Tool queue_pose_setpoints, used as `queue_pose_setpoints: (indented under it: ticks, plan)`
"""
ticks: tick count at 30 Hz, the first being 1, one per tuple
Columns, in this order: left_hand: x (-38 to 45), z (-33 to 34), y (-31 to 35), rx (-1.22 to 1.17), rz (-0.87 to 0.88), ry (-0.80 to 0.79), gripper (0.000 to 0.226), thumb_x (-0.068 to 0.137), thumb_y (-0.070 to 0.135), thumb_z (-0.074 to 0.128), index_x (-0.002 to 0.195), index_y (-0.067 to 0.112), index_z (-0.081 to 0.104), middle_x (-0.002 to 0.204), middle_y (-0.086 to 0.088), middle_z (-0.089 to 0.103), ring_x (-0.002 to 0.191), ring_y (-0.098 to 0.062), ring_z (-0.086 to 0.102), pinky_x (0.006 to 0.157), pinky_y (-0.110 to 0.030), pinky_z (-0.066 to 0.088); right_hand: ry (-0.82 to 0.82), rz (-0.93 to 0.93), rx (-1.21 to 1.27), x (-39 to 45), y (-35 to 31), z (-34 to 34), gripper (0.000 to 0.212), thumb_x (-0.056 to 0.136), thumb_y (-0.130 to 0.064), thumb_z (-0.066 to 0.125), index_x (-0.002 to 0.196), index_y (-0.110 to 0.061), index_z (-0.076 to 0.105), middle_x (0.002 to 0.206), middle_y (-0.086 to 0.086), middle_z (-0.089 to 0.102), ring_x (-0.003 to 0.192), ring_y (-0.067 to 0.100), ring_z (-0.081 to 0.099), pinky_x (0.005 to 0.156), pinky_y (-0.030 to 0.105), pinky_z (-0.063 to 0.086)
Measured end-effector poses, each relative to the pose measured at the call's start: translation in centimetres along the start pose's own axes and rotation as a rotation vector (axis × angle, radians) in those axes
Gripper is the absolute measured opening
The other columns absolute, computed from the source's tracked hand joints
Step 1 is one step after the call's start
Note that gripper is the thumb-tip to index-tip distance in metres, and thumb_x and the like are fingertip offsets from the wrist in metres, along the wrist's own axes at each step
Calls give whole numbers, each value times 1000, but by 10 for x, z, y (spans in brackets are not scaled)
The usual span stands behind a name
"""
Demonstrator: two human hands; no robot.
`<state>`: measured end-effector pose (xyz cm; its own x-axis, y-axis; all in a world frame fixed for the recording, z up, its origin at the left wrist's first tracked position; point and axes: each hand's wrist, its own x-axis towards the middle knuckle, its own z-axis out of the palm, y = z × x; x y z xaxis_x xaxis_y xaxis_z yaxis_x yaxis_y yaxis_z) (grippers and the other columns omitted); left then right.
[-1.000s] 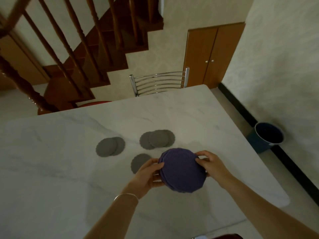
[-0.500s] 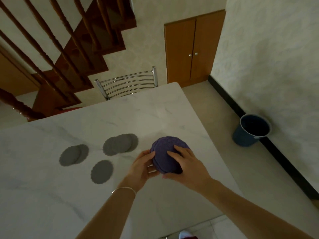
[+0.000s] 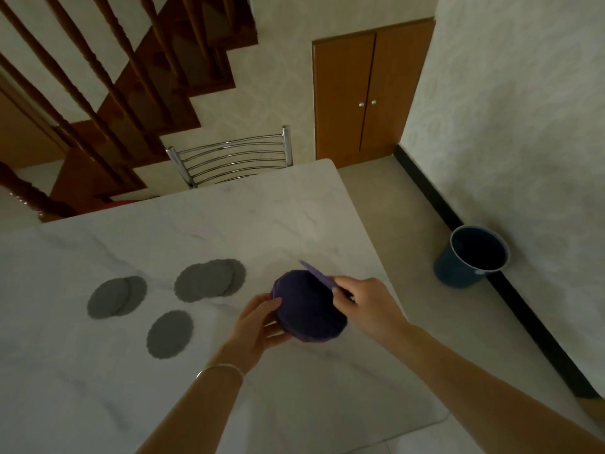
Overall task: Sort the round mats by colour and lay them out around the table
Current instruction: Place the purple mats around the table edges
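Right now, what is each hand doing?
Left hand: closed on the purple mat stack.
Right hand: pinching the top purple mat, peeling it up.

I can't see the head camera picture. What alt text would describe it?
A person's left hand holds a stack of purple round mats above a white marble table, while the right hand peels off the top mat. Grey mats lie to the left; a metal chair stands beyond.
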<state>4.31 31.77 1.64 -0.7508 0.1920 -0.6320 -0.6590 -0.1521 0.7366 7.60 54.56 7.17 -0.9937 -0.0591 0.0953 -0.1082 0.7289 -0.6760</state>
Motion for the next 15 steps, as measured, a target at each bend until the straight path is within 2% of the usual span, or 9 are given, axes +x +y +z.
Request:
queue_pose_setpoints:
  ticks: [2, 5, 8, 11, 13, 15]
  plan:
    - [2, -8, -3, -17, -1, 19, 21, 81, 21, 70, 101, 16, 64, 97, -14, 73, 83, -35, 72, 68, -42, 58, 54, 27, -61, 17, 4, -6, 13, 88, -14, 55, 79, -6, 59, 50, 8, 48, 45, 24, 43, 48, 35, 37]
    - [2, -21, -4, -61, 0, 46, 26, 76, 23, 72, 101, 17, 65, 100, -15, 72, 86, -36, 71, 68, -43, 58, 117, 72, -111, 46, 11, -17, 16, 90, -12, 52, 80, -1, 58, 63, 22, 60, 57, 36, 54, 56, 43, 43]
    - [1, -33, -2, -91, 22, 54, 33, 70, 26, 72, 101, 17, 66, 101, -15, 72, 88, -37, 71, 67, -42, 58, 160, 67, -170, 71, 14, -24, 18, 92, -13, 50, 79, -3, 57, 67, 22, 62, 59, 36, 57, 55, 42, 42]
    - [-1, -43, 0, -110, 31, 75, 25, 69, 26, 71, 93, 20, 70, 97, -14, 73, 82, -34, 72, 64, -41, 58, 185, -17, -209, 92, 18, -18, 16, 91, -12, 52, 98, -8, 66, 83, 16, 71, 70, 33, 65, 61, 39, 49]
    - [-3, -49, -1, -111, 21, 91, 22, 68, 27, 71, 89, 23, 70, 93, -12, 74, 78, -33, 72, 62, -40, 57, 101, -54, -272, 99, 28, -2, 27, 92, -14, 51, 116, -14, 63, 110, 10, 70, 93, 29, 66, 76, 38, 53]
    - [-6, -56, -1, -114, 11, 104, 18, 68, 28, 70, 86, 24, 69, 90, -10, 74, 75, -32, 71, 60, -39, 57, -82, -29, -387, 99, 41, 21, 34, 95, -23, 46, 128, -22, 55, 132, 3, 58, 116, 25, 57, 89, 38, 50]
